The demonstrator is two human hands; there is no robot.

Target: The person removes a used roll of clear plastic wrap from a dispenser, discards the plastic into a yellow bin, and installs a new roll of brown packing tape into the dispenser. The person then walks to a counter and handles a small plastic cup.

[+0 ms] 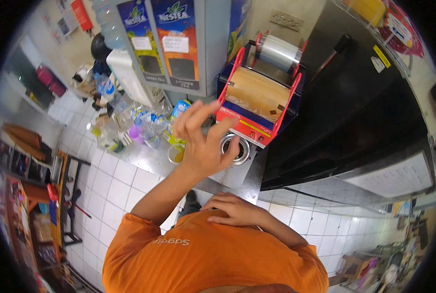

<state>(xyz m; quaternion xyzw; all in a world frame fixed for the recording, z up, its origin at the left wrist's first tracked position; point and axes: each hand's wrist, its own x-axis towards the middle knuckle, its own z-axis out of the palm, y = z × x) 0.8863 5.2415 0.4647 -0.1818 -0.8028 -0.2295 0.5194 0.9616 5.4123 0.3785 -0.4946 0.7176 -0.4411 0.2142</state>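
Observation:
My left hand (201,141) is raised over the steel counter, fingers spread and holding nothing. Just beyond its fingertips stands a red and dark-blue cup sealing machine (240,128) with red side arms, a tan curved cover (259,90) and a film roll (279,52) on top. Below the machine's front, beside my left thumb, is a round metal cup ring (245,143); the thumb partly hides it. My right hand (235,209) rests against the front of my orange shirt (218,254), fingers stretched out, with nothing visible in it.
On the counter (230,178) to the left are a clear plastic cup (175,154), several plastic bottles (152,132) and a purple item (136,133). A drink dispenser (201,49) rises behind them. To the right looms a tall black refrigerator (345,112). A shelf rack (64,195) stands far left.

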